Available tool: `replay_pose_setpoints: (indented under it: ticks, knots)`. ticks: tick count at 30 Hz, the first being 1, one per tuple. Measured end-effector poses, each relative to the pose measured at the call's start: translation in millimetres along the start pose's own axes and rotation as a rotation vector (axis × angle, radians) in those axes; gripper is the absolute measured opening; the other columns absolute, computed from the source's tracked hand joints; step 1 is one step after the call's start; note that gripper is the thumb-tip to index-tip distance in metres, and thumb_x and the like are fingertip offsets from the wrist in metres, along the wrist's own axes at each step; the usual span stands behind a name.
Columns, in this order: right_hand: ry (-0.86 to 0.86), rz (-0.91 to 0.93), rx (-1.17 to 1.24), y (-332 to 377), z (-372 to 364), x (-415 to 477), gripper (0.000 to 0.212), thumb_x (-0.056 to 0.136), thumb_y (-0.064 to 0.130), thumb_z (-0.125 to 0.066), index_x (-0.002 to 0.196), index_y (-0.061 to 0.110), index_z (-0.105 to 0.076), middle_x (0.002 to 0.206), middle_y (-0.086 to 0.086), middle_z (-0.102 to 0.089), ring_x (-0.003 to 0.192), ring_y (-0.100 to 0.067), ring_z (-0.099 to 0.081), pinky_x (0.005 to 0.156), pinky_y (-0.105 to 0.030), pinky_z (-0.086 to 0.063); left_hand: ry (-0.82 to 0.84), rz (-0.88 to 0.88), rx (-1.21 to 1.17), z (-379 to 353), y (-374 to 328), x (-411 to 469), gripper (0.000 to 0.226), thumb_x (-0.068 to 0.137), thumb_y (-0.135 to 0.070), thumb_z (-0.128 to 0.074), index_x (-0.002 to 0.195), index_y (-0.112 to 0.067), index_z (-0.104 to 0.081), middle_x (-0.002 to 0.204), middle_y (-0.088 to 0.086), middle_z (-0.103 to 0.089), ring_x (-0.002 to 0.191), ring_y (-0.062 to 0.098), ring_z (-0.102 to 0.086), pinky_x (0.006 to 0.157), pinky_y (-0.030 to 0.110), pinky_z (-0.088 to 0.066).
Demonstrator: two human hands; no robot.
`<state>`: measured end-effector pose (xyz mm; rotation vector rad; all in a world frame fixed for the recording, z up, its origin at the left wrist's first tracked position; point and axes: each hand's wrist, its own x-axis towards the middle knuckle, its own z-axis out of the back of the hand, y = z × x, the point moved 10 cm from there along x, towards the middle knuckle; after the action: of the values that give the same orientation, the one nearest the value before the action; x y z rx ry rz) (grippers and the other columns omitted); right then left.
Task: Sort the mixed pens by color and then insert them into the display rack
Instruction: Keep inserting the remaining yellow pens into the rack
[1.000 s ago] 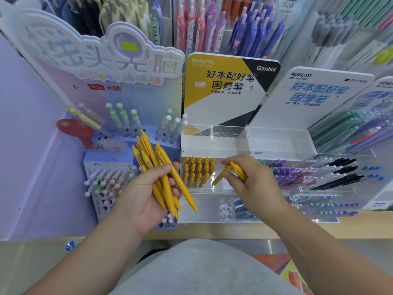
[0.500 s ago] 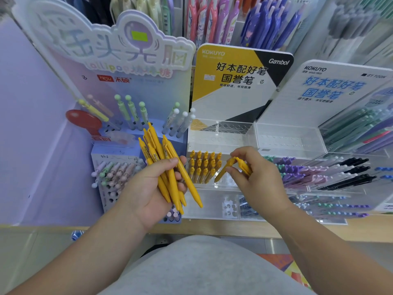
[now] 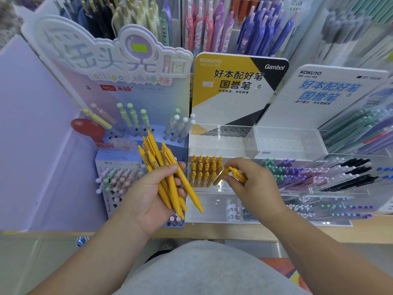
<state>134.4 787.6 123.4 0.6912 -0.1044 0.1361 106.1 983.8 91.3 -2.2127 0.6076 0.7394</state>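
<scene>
The right hand (image 3: 253,184) covers most of the yellow plastic pens (image 3: 220,177) it pinches, so their count is unclear. The top edge cuts off hanging pink and blue pens (image 3: 207,28); grey pens (image 3: 338,33) upper right are blurred.

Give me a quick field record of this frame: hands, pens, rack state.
left hand: grips bundle of yellow plastic pens, tips toward the person
right hand: pinches yellow pen (one or two, unclear) just right of the slotted yellow pens
rack: clear acrylic tiered rack, upper tier holes unfilled
neighbours: purple pens and black pens racked to the right
</scene>
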Motion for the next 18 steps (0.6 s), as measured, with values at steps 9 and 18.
replay_pose_setpoints:
  ticks: [9,18]
  knots:
    - [0.02,0.023,-0.069,2,-19,1,0.025,0.081,0.014,-0.08,0.104,0.018,-0.07,0.098,0.003,-0.07,0.083,-0.019,-0.063,0.072,-0.027,-0.046,-0.033,0.0,0.01,8,4,-3,0.018,0.075,-0.013,-0.065,0.08,-0.002,-0.079,0.069,0.007,-0.057,0.054,0.012,-0.053,0.045,0.025,-0.048]
    - [0.041,-0.158,0.113,-16,-7,-7,0.026,0.087,0.043,-0.069,0.106,0.031,-0.057,0.086,0.013,-0.061,0.063,-0.002,-0.051,0.061,-0.024,-0.047,-0.045,0.047,-0.003,5,16,2,0.025,0.073,-0.014,-0.067,0.091,0.001,-0.075,0.063,0.006,-0.055,0.056,0.013,-0.052,0.046,0.023,-0.049]
